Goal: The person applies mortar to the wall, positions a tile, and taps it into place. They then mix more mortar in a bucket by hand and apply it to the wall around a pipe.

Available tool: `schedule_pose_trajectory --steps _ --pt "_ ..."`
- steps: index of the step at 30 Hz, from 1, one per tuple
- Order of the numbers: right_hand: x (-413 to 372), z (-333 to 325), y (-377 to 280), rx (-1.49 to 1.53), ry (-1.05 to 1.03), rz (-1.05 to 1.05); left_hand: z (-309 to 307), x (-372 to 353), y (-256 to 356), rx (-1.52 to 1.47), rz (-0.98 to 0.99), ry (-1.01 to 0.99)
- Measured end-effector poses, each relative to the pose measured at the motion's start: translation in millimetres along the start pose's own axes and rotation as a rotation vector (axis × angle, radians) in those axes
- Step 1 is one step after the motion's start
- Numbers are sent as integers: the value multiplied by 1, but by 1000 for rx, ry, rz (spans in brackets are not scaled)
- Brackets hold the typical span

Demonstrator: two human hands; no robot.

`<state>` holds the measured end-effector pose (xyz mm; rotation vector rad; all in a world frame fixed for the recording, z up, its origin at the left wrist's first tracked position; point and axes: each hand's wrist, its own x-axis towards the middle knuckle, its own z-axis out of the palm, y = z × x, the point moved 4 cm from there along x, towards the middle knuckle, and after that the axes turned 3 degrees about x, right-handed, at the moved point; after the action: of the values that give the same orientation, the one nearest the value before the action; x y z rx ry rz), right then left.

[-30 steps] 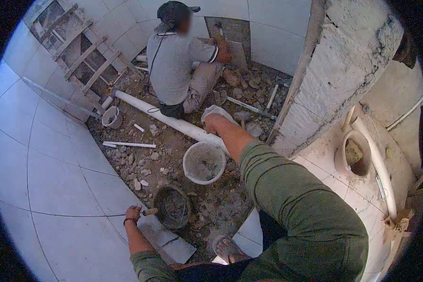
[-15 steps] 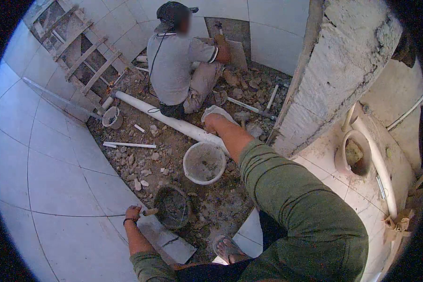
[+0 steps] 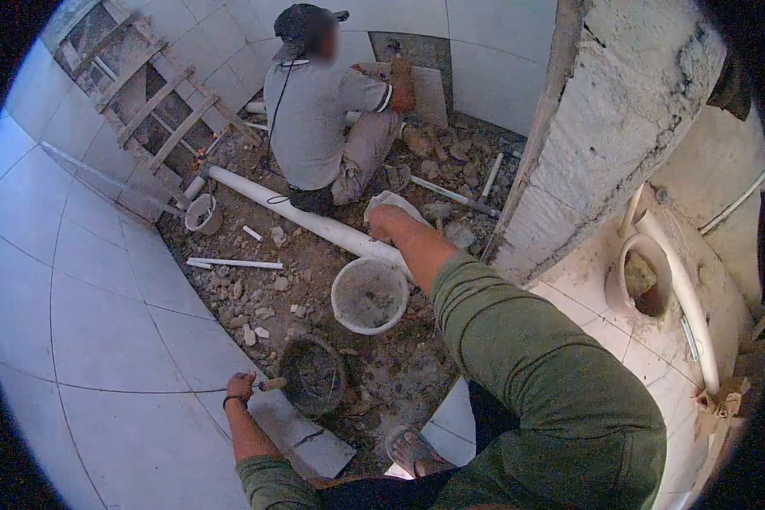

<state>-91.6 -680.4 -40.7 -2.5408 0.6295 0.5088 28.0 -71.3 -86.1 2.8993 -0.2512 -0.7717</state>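
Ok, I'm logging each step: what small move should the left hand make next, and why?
Probably scoop: push the trowel deeper into the dark pan. The left hand grips its handle at the pan's rim, and the right hand rests at the white pipe, bracing.

No readable text, labels, brands or numbers anywhere in frame. Checked white bucket (image 3: 369, 295), dark pan (image 3: 313, 375), white pipe (image 3: 297, 217), trowel handle (image 3: 272, 383), wall tiles (image 3: 102, 323): surfaces plain, or any marks too small and blurred to make out.
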Motion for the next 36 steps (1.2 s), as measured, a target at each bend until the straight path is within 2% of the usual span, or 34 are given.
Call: schedule_pose_trajectory --steps 2,8,13,15,17,20,23,26,29,32,35,36 --pt "2 0 0 -3 0 10 -18 -38 36 -106 -144 -21" --pt "-9 -7 -2 21 8 7 -6 -14 13 -75 -89 -3" --pt "-1 0 1 7 -4 8 8 15 -20 -19 240 49" --pt "-5 -2 1 14 -28 7 11 20 -27 -11 179 40" --pt "7 5 3 -27 3 -1 10 14 -16 14 -109 17" --pt "2 2 2 -8 -8 22 -6 -17 15 -129 -172 -26" --pt "-2 0 1 1 4 6 -17 -37 40 -128 -209 -75" --pt "-7 -3 0 6 -1 25 9 7 2 742 496 44" --pt "-11 -4 -1 2 10 20 4 2 11 609 364 -86" --pt "-2 0 1 -4 -24 14 16 26 -21 308 439 74" --pt "17 10 4 -30 -32 -2 -1 -5 7 -5 -38 -28" --pt "20 11 5 -43 -24 -12 -1 -2 6 66 6 -10"
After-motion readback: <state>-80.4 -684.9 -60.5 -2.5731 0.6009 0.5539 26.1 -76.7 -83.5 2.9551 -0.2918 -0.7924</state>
